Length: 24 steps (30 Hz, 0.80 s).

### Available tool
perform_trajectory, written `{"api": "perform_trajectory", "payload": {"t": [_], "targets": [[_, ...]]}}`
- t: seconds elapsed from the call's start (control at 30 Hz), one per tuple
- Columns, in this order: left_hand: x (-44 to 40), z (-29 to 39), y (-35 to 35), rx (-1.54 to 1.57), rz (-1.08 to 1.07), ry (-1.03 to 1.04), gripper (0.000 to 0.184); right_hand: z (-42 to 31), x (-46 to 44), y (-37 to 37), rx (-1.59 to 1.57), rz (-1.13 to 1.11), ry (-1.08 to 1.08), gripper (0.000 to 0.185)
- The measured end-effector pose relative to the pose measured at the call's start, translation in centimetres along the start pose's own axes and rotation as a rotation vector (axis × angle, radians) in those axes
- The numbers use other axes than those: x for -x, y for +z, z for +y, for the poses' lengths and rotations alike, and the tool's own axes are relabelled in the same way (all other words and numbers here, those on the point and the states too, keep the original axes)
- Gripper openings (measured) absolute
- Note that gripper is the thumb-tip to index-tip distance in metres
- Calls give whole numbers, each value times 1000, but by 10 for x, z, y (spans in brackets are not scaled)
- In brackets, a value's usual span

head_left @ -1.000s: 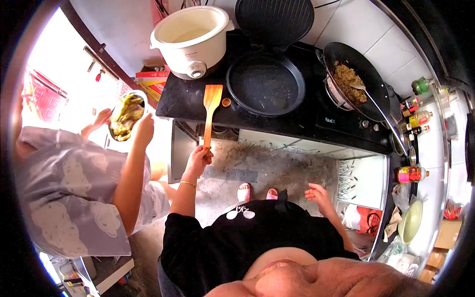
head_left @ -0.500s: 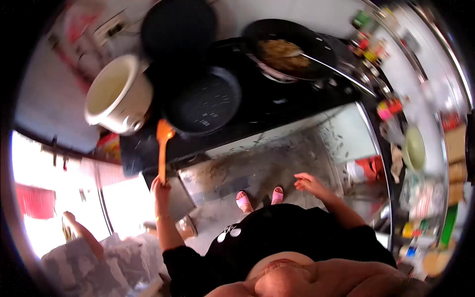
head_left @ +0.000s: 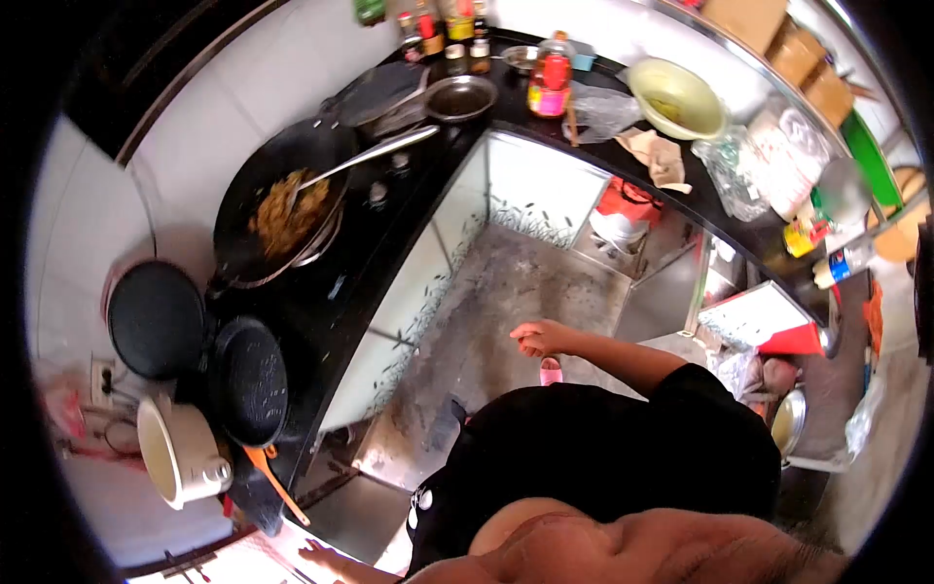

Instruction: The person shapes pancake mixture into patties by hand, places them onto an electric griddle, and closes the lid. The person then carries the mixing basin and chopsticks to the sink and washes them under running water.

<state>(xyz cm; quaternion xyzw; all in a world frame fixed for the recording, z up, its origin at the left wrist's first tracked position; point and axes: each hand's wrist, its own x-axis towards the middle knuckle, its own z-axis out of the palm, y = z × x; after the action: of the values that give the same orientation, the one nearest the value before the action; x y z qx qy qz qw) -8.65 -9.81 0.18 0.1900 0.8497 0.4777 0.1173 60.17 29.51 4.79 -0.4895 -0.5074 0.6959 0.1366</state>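
Note:
My left hand (head_left: pixel 321 560) is low at the left, partly cut off by the bright window area, fingers stretched out and holding nothing. Just above it, apart from the fingers, an orange spatula (head_left: pixel 284 492) rests with its wider end by the rim of a black frying pan (head_left: pixel 251 375). My right hand (head_left: pixel 543 338) hangs over the floor in front of my body, its fingers loosely curled around nothing. A large black wok (head_left: pixel 233 229) holds brown food (head_left: pixel 292 214) and a metal ladle or turner (head_left: pixel 375 158), whose head is buried in the food.
A white pot (head_left: pixel 161 453) stands beside the pan, near a round black plate or lid (head_left: pixel 156 319). Along the counter (head_left: pixel 389 224) are a small pan (head_left: pixel 460 97), sauce bottles (head_left: pixel 455 34), an orange-red bottle (head_left: pixel 552 78), a pale green bowl (head_left: pixel 678 97) and plastic bags (head_left: pixel 778 161).
My left hand has let go of the spatula and drawn back from it. My view has swung to the right, bringing more of the counter in. The right hand's fingers have curled inward.

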Motion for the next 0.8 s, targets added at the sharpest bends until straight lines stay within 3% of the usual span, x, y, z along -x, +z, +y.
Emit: {"api": "perform_trajectory", "payload": {"t": [0.07, 0.1, 0.17, 0.2, 0.23, 0.27, 0.33, 0.37, 0.4, 0.47, 0.53, 0.6, 0.8], "targets": [[-11, -12, 62, 795, 176, -136, 43, 13, 8, -40, -61, 60, -5, 35], [12, 5, 96, 658, 302, -238, 33, 22, 22, -60, -79, 113, 4, 36], [55, 52, 166, 632, 78, -154, 23, 28, 39, -103, -106, 216, 1, 38], [96, 112, 207, 583, 123, -302, 22, 37, 54, -125, -136, 265, -24, 39], [119, 140, 243, 483, -22, -306, 22, 46, 66, -146, -164, 313, -53, 41], [121, 129, 272, 709, -211, -430, 19, 54, 77, -168, -189, 360, -85, 42], [192, 215, 332, 174, -433, -37, 14, 60, 105, -211, -230, 424, -174, 43], [197, 232, 356, 474, -597, -360, 11, 61, 117, -229, -253, 454, -218, 43], [212, 259, 383, 473, -640, -437, 11, 57, 132, -248, -276, 500, -257, 43], [240, 313, 435, 461, -723, -593, 35, 47, 153, -282, -325, 591, -343, 43], [277, 366, 470, 490, -975, -330, 33, 30, 178, -316, -288, 672, -429, 42], [305, 416, 520, 464, -1015, -281, 30, 9, 199, -346, -273, 760, -459, 40], [393, 549, 646, 342, -1492, 157, 32, -46, 228, -438, -226, 909, -535, 39]]}}
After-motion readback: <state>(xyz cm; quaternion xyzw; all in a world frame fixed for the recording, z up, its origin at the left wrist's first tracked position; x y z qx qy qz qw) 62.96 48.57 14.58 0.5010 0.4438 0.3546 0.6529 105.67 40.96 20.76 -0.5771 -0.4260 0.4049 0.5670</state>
